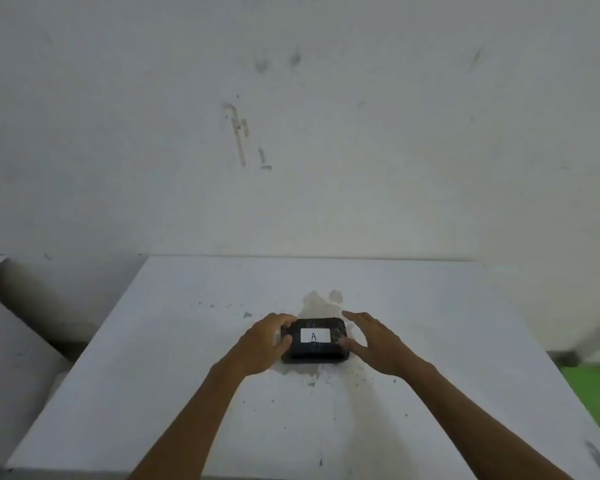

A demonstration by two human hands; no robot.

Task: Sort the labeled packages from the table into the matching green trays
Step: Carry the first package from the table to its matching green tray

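Your black package (313, 341) lies flat on the white worktop (174, 393), near its middle and a little toward the far edge. A white label (315, 335) on its top face carries a handwritten letter A, upright as you look at it.

Your left hand (265, 344) is closed around the package's left end: the fingers (284, 319) curl over the far corner and the thumb (284, 341) presses on the top face near the label. Your right hand (374, 342) is spread, fingers apart and stretched forward past the right end of the package. Its thumb (352, 344) touches or sits just beside the right edge, but the fingers are not wrapped around anything, so that hand grips nothing.

The package sits over a pale stain (323, 303) on the worktop, with small dark specks scattered around it. Both of your forearms reach in from the near edge, bare to the bottom of the view.

At the far right, below the level of the worktop's edge, you can see part of a green tray (596, 400); a small white patch lies on it, too cut off to read. The tray is well apart from the package. A scuffed white wall (326, 133) rises behind the worktop.
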